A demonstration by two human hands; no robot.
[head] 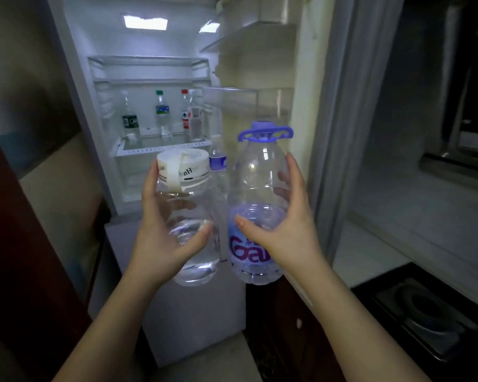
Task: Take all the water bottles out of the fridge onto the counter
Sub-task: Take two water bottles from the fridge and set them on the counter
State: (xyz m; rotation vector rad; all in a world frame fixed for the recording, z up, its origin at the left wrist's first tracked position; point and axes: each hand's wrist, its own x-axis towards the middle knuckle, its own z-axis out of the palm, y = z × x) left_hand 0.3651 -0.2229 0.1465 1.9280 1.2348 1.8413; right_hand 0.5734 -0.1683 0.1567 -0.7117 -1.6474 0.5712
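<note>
Both hands clamped: left hand (166, 230) on white-capped jar (189, 216), right hand (282, 230) on purple-handled bottle (260, 194). One-handed grips risk slipping before the surface (375, 252).

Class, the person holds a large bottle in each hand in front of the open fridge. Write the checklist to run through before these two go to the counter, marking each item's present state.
1. Left hand grips the white-capped bottle round its body: ok.
2. Right hand grips the purple-handled bottle: ok.
3. Both caps on: ok.
4. Counter at right shows bare surface to set them on: ok.
5. Fridge emptied of bottles: not ok; several still stand on the shelf, among them the green-capped bottle.
6. Grip firm enough for the weight: cannot tell.
</note>
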